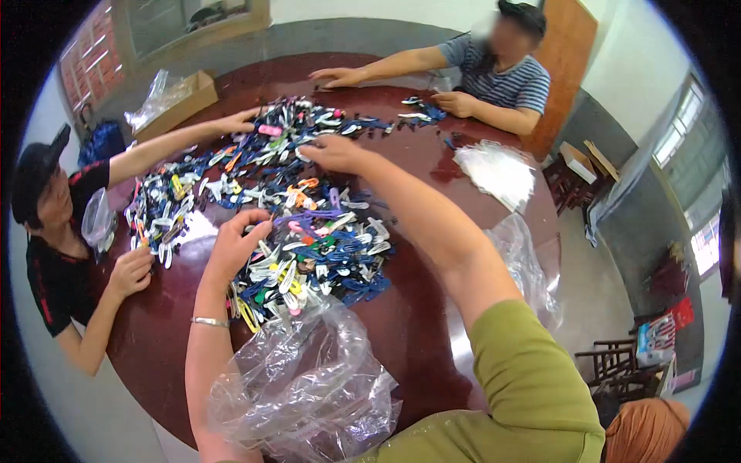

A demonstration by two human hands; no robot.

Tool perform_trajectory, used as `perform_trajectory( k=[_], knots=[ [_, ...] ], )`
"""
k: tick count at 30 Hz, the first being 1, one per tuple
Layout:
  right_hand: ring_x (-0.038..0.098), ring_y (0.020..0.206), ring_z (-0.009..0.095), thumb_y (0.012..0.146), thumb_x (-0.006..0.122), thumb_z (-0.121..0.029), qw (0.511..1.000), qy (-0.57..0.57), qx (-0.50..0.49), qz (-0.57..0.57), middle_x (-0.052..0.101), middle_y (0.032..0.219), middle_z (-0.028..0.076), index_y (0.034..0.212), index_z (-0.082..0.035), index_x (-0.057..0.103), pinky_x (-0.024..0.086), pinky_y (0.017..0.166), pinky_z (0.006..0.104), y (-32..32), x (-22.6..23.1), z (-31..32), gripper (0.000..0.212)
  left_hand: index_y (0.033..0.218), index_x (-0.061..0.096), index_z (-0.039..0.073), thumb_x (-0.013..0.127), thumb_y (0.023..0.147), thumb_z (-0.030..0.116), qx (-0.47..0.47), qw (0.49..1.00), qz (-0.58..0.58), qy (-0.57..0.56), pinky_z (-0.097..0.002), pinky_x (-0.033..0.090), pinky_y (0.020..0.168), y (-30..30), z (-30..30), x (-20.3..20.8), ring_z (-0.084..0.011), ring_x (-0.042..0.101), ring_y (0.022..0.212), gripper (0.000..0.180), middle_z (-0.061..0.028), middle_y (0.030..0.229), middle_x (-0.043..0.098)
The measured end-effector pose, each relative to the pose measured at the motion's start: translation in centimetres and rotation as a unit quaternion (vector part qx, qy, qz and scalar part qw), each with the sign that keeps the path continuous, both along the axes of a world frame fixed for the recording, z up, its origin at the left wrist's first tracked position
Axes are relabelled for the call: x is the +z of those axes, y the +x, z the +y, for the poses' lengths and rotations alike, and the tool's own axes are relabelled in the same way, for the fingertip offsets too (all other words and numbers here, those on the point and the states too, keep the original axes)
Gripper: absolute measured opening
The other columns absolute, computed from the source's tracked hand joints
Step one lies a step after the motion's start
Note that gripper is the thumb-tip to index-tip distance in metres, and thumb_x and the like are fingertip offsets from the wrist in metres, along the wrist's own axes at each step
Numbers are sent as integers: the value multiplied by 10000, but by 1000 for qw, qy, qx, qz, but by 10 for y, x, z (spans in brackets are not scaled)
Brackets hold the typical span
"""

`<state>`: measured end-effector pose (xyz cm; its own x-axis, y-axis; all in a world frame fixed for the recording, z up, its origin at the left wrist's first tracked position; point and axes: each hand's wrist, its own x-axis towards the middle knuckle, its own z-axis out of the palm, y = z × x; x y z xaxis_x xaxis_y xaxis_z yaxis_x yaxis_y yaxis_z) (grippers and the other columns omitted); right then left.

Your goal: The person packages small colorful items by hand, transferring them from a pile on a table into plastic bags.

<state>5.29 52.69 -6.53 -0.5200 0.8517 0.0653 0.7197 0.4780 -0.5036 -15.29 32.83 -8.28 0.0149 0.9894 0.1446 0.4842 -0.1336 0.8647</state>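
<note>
A large heap of small coloured hair clips covers the round dark red table. My left hand rests on the near side of the heap, fingers curled around a few clips. My right hand reaches far over the heap, its fingers spread down onto the clips. A crumpled clear plastic bag lies at the table's near edge, under my left forearm, which wears a thin bracelet.
A person in a black cap sits at the left, one hand in the heap. A person in a striped shirt sits at the far side. More clear bags lie at the right. A cardboard box stands at the back left. Wooden chairs are at the right.
</note>
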Motion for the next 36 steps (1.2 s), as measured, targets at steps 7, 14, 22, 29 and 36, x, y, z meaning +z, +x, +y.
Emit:
perform_trajectory(
  k=[7, 14, 22, 29, 36],
  knots=[
    [559, 1080, 369, 769, 366, -754, 988, -88, 111, -68, 582, 1141, 272, 1032, 68, 639, 415, 930, 405, -5, 24, -68, 905, 1161, 588, -24, 629, 855, 232, -6, 998, 54, 9, -256, 434, 849, 5, -6, 6, -125, 565, 960, 402, -76, 1060, 640],
    [619, 963, 334, 567, 702, -675, 993, -79, 83, 22, 625, 1028, 271, 1058, 113, 599, 478, 854, 369, -8, 11, -92, 934, 1098, 630, 8, 684, 801, 206, -25, 999, 44, 5, -253, 443, 818, 11, -4, 16, -101, 570, 910, 361, -36, 1010, 654],
    [622, 877, 255, 554, 776, -261, 956, -39, 65, 283, 633, 954, 183, 1028, 20, 596, 486, 788, 340, 10, -3, -137, 580, 1127, 573, -29, 680, 765, 32, -114, 980, -161, 6, -237, 457, 829, 19, -4, 15, -104, 575, 912, 382, -54, 1041, 624],
    [623, 864, 273, 639, 726, -199, 961, 103, 62, 248, 619, 975, 156, 1054, -12, 575, 491, 777, 344, 32, -2, -150, 480, 1062, 621, -22, 655, 791, 39, -110, 987, -119, -6, -231, 483, 760, 33, -9, 27, -82, 595, 822, 280, -39, 956, 650],
    [616, 905, 323, 668, 724, -337, 980, 99, 32, 171, 613, 1008, 177, 1045, -18, 603, 490, 795, 378, 30, 2, -155, 509, 993, 676, 8, 671, 796, 108, -62, 998, -19, 11, -242, 482, 771, 30, -6, 19, -86, 607, 832, 220, -36, 906, 679]
  ],
)
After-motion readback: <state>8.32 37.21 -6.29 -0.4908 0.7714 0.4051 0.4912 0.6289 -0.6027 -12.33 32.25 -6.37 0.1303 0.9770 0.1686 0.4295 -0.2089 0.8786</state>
